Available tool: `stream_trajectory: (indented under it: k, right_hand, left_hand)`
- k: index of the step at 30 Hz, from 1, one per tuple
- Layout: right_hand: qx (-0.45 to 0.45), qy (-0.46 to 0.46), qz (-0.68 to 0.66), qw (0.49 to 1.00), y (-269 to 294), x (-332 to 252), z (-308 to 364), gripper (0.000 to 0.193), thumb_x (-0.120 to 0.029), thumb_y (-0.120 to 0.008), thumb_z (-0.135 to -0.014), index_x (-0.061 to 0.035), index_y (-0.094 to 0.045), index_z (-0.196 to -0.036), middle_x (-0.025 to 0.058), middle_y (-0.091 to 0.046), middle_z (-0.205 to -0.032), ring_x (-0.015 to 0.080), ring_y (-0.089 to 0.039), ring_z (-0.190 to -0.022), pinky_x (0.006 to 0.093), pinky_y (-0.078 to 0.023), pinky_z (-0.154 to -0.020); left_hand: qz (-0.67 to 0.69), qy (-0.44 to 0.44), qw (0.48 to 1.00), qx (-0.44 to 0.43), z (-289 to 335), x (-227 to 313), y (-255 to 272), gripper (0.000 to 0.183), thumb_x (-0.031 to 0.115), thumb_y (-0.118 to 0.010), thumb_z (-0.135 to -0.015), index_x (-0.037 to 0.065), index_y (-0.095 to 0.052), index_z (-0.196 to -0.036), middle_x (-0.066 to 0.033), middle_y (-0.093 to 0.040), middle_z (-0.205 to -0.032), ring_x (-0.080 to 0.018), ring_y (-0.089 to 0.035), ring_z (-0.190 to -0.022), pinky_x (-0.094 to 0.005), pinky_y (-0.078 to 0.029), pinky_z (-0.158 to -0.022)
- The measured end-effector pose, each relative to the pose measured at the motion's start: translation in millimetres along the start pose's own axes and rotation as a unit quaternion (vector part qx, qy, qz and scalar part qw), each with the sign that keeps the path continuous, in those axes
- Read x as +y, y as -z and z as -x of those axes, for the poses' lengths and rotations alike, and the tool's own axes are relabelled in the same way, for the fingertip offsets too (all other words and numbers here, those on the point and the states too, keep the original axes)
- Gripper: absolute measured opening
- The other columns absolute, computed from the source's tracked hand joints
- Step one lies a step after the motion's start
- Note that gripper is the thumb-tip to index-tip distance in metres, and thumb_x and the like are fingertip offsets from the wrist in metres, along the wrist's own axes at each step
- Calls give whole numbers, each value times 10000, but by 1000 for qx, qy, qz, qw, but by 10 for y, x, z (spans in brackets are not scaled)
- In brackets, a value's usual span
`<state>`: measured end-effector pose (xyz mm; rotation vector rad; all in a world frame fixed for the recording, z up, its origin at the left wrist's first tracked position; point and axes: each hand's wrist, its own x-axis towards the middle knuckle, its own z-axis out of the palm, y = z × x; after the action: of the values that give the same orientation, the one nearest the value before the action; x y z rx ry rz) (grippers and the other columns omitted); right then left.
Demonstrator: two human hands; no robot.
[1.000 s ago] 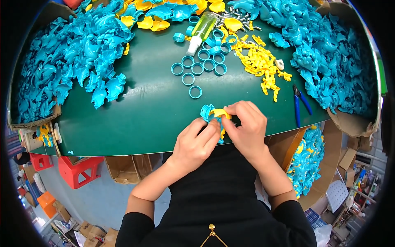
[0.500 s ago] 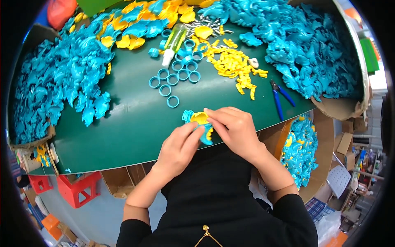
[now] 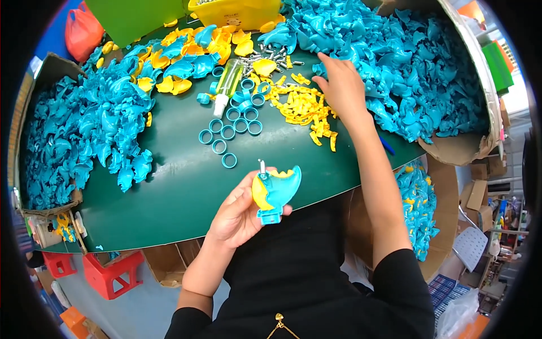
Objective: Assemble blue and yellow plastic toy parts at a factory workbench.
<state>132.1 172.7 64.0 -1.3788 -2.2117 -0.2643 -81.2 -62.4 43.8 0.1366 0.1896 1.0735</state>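
Observation:
My left hand (image 3: 234,217) is closed on a teal and yellow curved plastic part (image 3: 280,191), shaped like a claw or head with a toothed yellow edge and a square teal stub at its lower end. A small metal spring or pin (image 3: 262,168) stands up from the part's upper left. My right hand (image 3: 342,85) is stretched out to the near edge of the big teal pile (image 3: 418,73) on the right. Its thumb and forefinger are apart, with a teal piece (image 3: 319,69) lying by the fingertips; no grip on it shows.
Teal rings (image 3: 227,132), yellow strips (image 3: 305,107), metal springs (image 3: 276,55) and a bottle of yellow-green liquid (image 3: 227,85) lie mid-table. Another teal pile (image 3: 90,124) is at left. A yellow bin (image 3: 234,14) stands behind. Blue pliers (image 3: 387,146) are partly hidden by my right forearm.
Both hands were together on the part near the table edge. Now my left hand alone holds it, turned, with the metal piece showing. My right hand has gone far and right to the teal pile.

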Motion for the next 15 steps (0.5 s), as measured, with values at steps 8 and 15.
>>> stream_trajectory:
  k: [8,15]
  right_hand:
    - [-142,-258,-711,638,518,-400,549,373,-74,-665,-907,12,-608,-1265,72,-643,-1143,146,-671,-892,256,-555,-781]
    - [-109,-59,-256,959,470,-852,1113,209,-103,-753,-837,-44,-742,-1037,81,-693,-1012,231,-622,-987,345,-498,-860]
  left_hand:
    - [-30,-124,991,34,87,81,150,609,293,-710,-929,89,-411,-1419,-232,-443,-1468,-451,-583,-1217,-492,-536,-992]
    - [-86,-174,980,33,295,93,194,870,257,-877,-768,85,-391,-1469,-247,-459,-1463,-341,-619,-1192,-434,-542,-976]
